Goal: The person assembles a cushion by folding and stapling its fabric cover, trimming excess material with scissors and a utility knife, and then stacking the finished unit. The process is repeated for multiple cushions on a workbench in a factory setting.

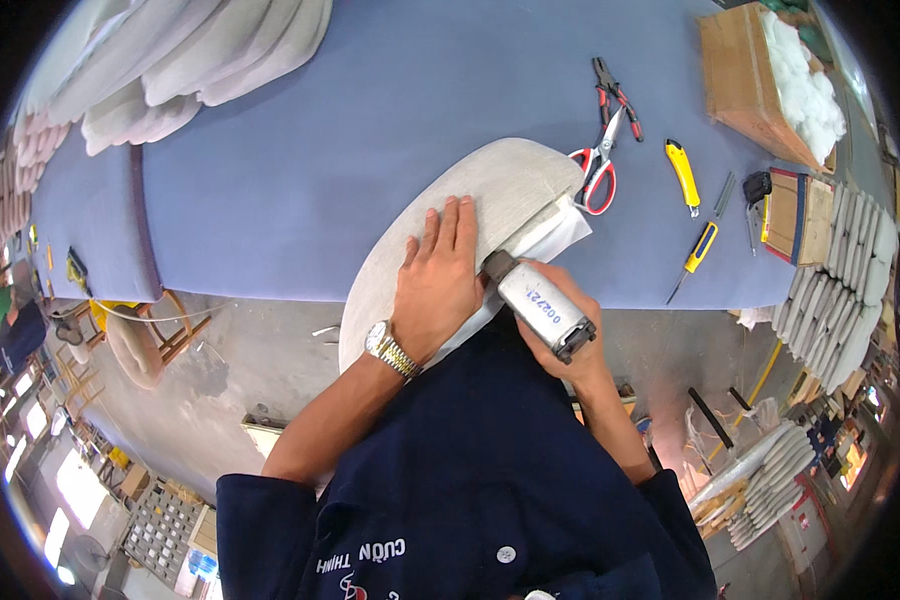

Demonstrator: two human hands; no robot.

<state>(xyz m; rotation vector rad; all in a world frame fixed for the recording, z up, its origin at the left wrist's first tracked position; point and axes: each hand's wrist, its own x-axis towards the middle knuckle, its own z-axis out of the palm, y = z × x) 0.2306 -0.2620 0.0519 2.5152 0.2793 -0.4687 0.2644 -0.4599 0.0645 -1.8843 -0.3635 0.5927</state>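
A rounded, light-grey upholstered pad [515, 180] lies on the blue-covered table, its near part reaching over the front edge. My left hand [440, 275] rests flat on its fabric, fingers stretched out, a metal watch on the wrist. Wrapped in my right hand [582, 300] is a staple gun [545, 305] with a pale grey body and dark ends. Its nose points at the pad's near edge, close to my left thumb; whether it touches the pad I cannot tell. A strip of white lining [550, 235] sticks out along that edge.
Red-handled scissors [597, 170] lie against the pad's far right end, with pliers [615, 97] beyond. A yellow utility knife [683, 175] and a yellow screwdriver [697, 255] lie further right. A carton of white stuffing [750, 85] stands far right; grey pads [200, 60] are piled far left.
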